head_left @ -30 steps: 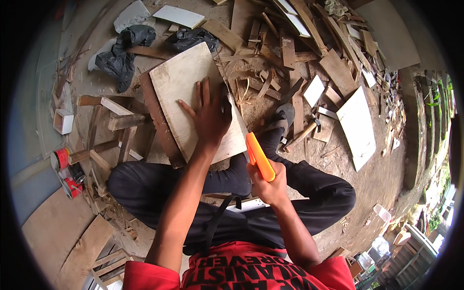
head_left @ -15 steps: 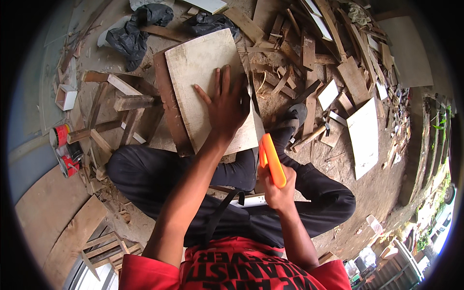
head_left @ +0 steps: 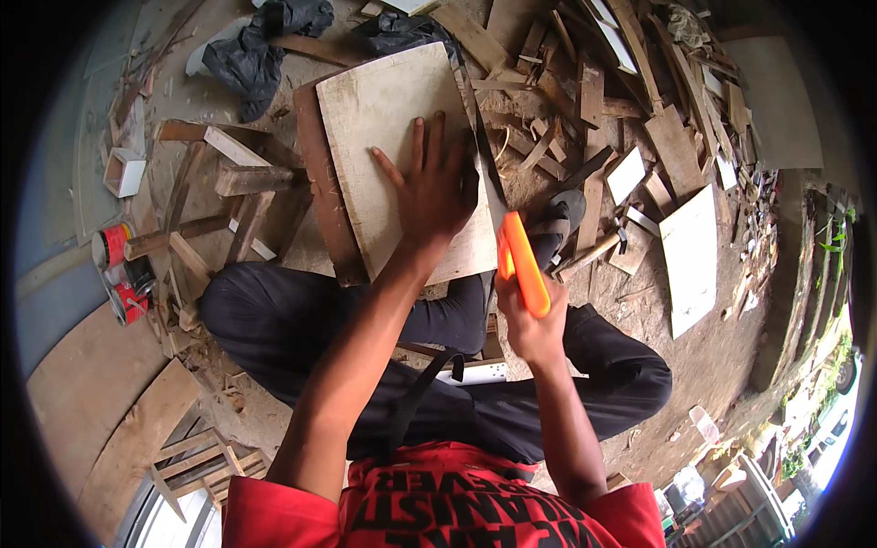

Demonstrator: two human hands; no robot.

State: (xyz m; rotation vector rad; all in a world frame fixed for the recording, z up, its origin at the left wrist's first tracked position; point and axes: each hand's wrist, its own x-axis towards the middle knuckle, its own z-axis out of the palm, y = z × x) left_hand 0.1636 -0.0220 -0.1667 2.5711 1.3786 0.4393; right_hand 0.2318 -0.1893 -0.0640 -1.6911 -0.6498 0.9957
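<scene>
A pale wooden board [head_left: 365,119] lies in front of me on top of a darker brown board [head_left: 320,173], which shows along its left edge. My left hand [head_left: 437,187] presses flat on the pale board with fingers spread. Wrapped round the orange handle of a handsaw [head_left: 523,265] is my right hand [head_left: 533,324]. The saw's dark blade runs away from me along the board's right edge. Whether its teeth sit in a cut, I cannot tell. My crossed legs in dark trousers [head_left: 274,315] are just behind the boards.
A rough wooden frame [head_left: 247,181] stands left of the boards, near two red tins [head_left: 114,245]. Black plastic bags [head_left: 247,68] lie at the far left. Scrap wood is heaped at the far right, with a white panel [head_left: 690,260] and a hammer [head_left: 589,258] nearer.
My right hand and the handsaw have moved forward, away from me, along the board's right edge. My left hand stays flat on the board, which has shifted slightly.
</scene>
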